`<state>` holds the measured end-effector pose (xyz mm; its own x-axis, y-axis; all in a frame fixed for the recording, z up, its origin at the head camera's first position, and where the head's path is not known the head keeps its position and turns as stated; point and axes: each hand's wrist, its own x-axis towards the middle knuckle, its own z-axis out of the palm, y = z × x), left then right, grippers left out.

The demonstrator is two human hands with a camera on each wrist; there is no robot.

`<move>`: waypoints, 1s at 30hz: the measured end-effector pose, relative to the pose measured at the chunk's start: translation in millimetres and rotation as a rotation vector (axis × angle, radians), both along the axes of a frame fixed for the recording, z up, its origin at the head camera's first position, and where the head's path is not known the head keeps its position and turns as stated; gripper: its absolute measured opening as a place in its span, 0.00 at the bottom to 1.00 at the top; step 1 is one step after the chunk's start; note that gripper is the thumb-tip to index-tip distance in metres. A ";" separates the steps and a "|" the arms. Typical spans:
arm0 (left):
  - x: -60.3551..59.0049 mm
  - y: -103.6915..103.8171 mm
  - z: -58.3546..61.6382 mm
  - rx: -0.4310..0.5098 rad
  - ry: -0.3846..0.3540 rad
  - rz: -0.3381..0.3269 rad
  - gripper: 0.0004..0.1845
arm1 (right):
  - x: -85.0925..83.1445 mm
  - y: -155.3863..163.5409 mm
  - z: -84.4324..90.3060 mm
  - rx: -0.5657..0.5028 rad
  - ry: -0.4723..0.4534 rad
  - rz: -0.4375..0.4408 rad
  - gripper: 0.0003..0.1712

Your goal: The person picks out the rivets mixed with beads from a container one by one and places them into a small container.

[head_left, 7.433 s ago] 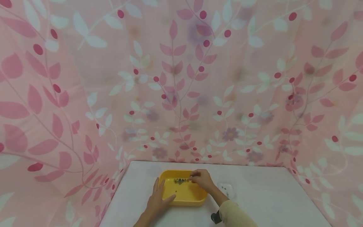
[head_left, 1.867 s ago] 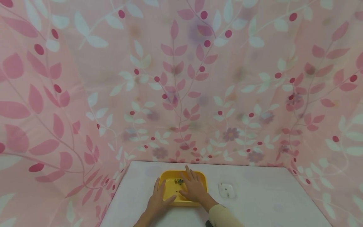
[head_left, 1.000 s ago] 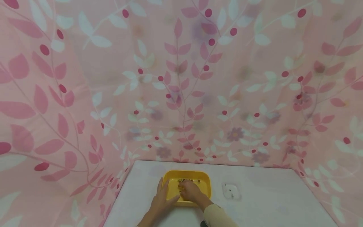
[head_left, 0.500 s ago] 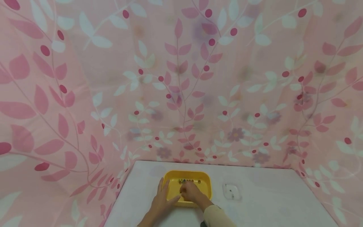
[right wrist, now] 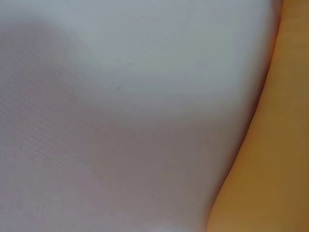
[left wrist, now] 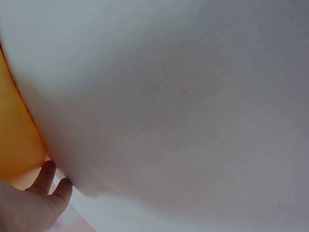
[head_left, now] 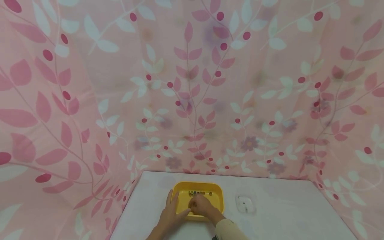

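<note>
Here, the left hand (head_left: pixel 170 215) rests flat, fingers straight, against a yellow tray (head_left: pixel 216 200) on the tabletop (head_left: pixel 279 216). The right hand (head_left: pixel 200 206) reaches inside the tray, just short of small beads (head_left: pixel 199 193); whether it grips anything cannot be told.

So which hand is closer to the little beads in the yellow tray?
Right. The right hand is inside the yellow tray, just below the row of beads. The left hand rests on the tray's left edge, farther away.

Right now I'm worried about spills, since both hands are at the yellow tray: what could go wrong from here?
The small beads lie loose in a row along the far wall of the yellow tray; a nudge from the right hand could scatter them. The left hand only rests against the tray's left rim, so the tray might slide on the white table.
</note>
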<state>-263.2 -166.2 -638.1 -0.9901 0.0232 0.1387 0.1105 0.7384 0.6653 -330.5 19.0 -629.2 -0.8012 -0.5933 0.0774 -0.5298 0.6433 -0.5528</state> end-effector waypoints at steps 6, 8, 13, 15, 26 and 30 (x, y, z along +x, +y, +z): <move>-0.1 -1.1 -3.1 0.005 -0.018 0.000 0.50 | -2.4 0.7 -1.9 0.006 -0.064 -0.028 0.04; -2.1 -1.4 -4.5 0.002 -0.004 -0.001 0.50 | -3.2 1.1 -1.8 -0.006 -0.064 -0.035 0.04; -4.6 -2.0 -6.5 0.012 0.010 -0.005 0.50 | -3.4 1.8 -2.3 -0.033 -0.078 -0.041 0.04; -4.5 -2.1 -6.2 0.011 0.013 -0.006 0.50 | -3.3 1.6 -2.1 -0.037 -0.095 -0.042 0.04; -6.0 -1.3 -2.1 0.010 0.001 0.014 0.49 | -7.2 -1.5 -1.4 -0.047 -0.012 -0.050 0.19; -5.8 -1.4 -6.4 0.015 -0.022 0.014 0.50 | -4.8 -1.3 -2.3 -0.065 -0.027 -0.008 0.14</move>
